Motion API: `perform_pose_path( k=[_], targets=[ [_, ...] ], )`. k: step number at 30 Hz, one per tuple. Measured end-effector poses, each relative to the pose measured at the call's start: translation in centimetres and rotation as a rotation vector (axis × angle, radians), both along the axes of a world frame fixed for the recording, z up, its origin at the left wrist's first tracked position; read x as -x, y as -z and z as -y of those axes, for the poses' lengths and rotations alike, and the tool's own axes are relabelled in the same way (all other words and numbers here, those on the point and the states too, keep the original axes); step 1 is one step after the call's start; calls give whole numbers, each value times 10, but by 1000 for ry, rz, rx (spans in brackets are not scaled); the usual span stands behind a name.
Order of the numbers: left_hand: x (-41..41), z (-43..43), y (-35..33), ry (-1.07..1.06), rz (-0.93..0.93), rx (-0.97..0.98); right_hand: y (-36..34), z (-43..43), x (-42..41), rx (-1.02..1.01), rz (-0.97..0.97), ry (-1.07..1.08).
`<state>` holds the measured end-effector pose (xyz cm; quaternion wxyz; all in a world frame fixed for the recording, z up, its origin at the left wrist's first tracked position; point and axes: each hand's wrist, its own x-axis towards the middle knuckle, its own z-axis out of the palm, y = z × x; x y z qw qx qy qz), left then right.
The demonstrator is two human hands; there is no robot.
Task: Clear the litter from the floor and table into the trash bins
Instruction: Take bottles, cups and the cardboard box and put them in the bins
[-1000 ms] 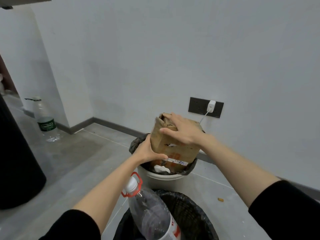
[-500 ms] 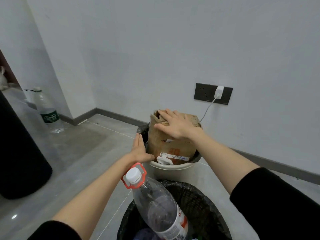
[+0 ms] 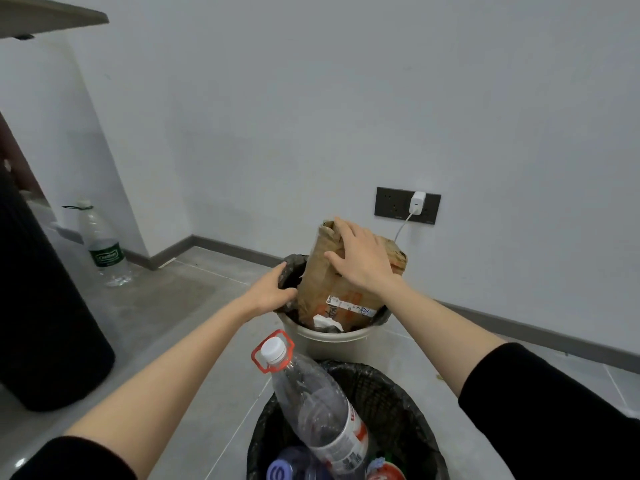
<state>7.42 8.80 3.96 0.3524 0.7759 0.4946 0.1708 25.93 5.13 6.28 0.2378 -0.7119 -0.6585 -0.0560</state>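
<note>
Now right hand (image 3: 363,263) flat on jutting cardboard box (image 3: 320,285); left hand (image 3: 272,293) grips bin (image 3: 329,345) rim.

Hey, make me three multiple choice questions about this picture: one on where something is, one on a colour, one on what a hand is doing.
1. The brown paper bag is: A on the floor by the wall; B in the beige bin, sticking out; C on a table.
2. The ring round the big clear bottle's neck is: A green; B red; C blue.
3. The right hand is: A gripping a bottle; B hanging free; C pressing on the bag's top.
Answers: B, its lower end sits inside the bin's rim; B, the ring shows red under the white cap; C, its fingers lie spread over the bag.
</note>
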Motion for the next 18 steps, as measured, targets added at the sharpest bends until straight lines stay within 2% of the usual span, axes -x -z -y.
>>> perform_pose_path(
  k=[10,18],
  targets=[
    [29,45,-70,-40,17,-182,-65,52,39,-22,-47,-71],
    [103,88,-139,-178,171,-306,-128,97,97,-89,-144,-178]
  ],
)
